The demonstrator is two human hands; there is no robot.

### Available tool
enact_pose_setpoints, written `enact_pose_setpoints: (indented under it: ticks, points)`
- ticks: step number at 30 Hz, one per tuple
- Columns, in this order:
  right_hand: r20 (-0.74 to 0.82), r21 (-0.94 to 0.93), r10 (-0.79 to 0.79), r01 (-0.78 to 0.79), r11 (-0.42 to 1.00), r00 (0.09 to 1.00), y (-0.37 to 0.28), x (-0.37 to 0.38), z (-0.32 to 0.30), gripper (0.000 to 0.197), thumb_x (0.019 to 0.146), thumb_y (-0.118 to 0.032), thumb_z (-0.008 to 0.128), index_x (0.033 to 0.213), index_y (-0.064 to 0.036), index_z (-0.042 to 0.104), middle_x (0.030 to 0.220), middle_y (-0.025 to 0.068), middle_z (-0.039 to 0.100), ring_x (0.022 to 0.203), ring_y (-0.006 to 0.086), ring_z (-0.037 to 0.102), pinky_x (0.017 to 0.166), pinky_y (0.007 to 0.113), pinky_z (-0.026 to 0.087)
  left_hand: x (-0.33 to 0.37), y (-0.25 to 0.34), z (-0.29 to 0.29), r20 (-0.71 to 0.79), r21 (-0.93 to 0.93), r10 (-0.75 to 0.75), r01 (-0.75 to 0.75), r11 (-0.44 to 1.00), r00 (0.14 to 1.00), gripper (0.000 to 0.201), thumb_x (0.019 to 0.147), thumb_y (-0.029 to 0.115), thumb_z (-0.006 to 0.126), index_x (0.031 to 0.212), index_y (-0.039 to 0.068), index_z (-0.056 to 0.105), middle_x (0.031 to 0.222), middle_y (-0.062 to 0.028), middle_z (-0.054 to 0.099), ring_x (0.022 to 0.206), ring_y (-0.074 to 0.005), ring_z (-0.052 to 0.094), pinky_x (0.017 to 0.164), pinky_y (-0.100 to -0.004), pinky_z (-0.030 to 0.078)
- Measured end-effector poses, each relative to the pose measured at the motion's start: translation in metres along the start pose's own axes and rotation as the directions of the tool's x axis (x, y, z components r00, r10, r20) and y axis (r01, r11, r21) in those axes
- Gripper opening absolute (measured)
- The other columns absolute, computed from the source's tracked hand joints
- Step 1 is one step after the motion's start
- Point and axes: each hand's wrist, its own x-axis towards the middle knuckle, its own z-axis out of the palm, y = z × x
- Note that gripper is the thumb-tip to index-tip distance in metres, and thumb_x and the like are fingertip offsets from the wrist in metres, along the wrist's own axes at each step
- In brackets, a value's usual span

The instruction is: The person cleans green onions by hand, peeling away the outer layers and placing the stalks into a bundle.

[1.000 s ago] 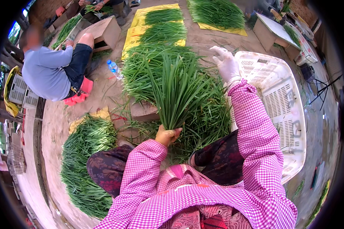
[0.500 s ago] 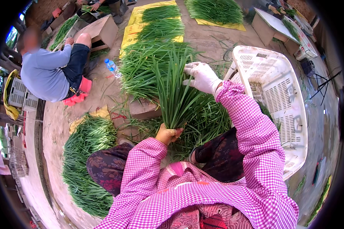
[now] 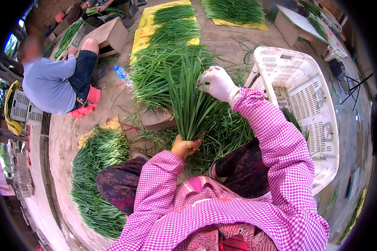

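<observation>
My left hand [image 3: 183, 147] is wrapped round the lower end of a bunch of green garlic chives [image 3: 189, 106], whose long leaves fan upward. My right hand [image 3: 219, 85], in a white glove, is at the upper right side of this bunch. Its fingers are curled in against the leaf tips; whether a leaf is pinched between them is too small to tell. Loose chives [image 3: 232, 129] lie in a tangle below and to the right of the bunch, between my knees. Just beyond it spreads a thick pile of chives [image 3: 151, 79].
A white plastic crate [image 3: 331, 138] stands tilted at my right. More chives [image 3: 94, 180] are heaped at my left. Yellow sheets [image 3: 140, 39] with chives lie ahead, near a water bottle [image 3: 120, 72]. A person [image 3: 50, 79] sits on a red stool [image 3: 94, 95] at the left.
My right hand has moved slightly left, closer to the leaves, and its fingers have curled in from a more spread pose. My left hand keeps its hold on the chives.
</observation>
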Motion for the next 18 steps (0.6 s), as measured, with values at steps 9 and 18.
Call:
enact_pose_setpoints:
  ticks: [9,18]
  points:
    - [-0.067,-0.048,0.285,-0.288,0.956,0.956,-0.009,0.004,-0.012,0.022,0.079,-0.032,0.062,0.082,-0.0106,0.067,0.083,0.0067,0.065,0.086,0.0244,0.059,0.085,0.038,0.042,0.001,0.004,0.006,-0.093,0.03,0.091,-0.088,0.996,0.992,0.029,0.074,0.004,0.072,0.102,0.004,0.064,0.059,0.0012,0.056,0.041,-0.0055,0.042,0.038,-0.0199,0.025]
    - [-0.212,0.078,0.697,-0.699,0.711,0.685,0.043,0.001,-0.063,0.023,0.084,-0.029,0.058,0.09,-0.0073,0.066,0.09,0.011,0.065,0.08,0.0257,0.062,0.076,0.034,0.047,-0.002,-0.006,-0.001,-0.106,0.043,0.057,-0.053,0.998,0.993,0.028,0.077,0.0,0.064,0.104,0.004,0.062,0.058,0.0018,0.048,0.042,-0.0073,0.036,0.038,-0.0226,0.021]
